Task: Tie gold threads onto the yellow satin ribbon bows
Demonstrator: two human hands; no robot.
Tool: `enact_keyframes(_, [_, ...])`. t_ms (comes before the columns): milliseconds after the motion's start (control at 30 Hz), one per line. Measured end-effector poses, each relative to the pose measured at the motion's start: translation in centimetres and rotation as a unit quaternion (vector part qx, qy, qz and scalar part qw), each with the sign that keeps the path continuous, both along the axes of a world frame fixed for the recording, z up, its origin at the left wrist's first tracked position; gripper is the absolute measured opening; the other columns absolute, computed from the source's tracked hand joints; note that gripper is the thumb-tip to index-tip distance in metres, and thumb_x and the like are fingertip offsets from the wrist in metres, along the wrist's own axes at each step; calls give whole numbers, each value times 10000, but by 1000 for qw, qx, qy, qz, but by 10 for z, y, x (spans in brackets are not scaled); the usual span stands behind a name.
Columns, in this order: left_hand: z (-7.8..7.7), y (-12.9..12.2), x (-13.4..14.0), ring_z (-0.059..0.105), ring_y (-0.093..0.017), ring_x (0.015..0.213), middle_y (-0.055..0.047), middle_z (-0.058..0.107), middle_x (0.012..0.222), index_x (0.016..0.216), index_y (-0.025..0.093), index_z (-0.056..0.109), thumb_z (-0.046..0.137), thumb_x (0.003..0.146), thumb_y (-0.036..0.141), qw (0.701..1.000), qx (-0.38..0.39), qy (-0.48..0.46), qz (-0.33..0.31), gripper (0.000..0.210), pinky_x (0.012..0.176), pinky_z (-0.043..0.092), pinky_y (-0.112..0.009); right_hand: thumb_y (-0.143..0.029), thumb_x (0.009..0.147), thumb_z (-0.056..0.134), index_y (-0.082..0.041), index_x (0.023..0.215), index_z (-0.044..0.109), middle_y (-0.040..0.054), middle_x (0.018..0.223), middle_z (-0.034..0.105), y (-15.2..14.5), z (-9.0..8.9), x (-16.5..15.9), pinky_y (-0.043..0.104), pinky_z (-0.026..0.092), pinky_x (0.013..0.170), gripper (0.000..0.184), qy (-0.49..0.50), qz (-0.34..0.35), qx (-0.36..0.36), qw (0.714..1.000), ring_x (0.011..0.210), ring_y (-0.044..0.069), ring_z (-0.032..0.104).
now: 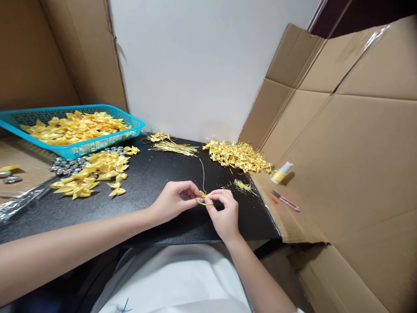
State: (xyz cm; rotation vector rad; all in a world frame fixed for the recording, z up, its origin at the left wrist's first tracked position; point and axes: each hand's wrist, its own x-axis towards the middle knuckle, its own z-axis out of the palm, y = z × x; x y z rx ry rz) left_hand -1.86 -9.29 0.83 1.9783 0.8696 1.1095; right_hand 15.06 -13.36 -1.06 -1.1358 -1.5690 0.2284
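Note:
Near the front of the black table, my left hand (pixel 177 198) pinches a small yellow ribbon bow (pixel 203 195) from the left. My right hand (pixel 224 211) closes on the same bow and its gold cord (pixel 203 174) from the right. One loop of the cord curves below the fingertips, while a loose end runs up toward the back of the table. Fingers cover most of the bow. Beyond the hands lies a bundle of cut gold cords (pixel 176 148). A heap of yellow bows with cords (pixel 237 156) sits to its right.
At the left stands a blue basket (pixel 73 151) of yellow bows. Silver beads (pixel 70 166) and loose bows (pixel 107 165) lie before it. Rightward are cord scraps (pixel 244 187), a small bottle (pixel 282 173) and pink-handled thread snips (pixel 286 201). Cardboard walls (pixel 358 143) flank the table.

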Motion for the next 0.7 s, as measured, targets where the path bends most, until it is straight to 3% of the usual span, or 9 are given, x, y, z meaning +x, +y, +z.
enact_keyframes(700, [-5,2,0,627,-127,620,-37,710,697,742,135,653,655,773,312,1000,4,-12,2,179,592,502,-215,-203,781,685,-221,790,741,49,840,691,0,0,0,344,511,788,60,3,17,-6,1000,857,187,606])
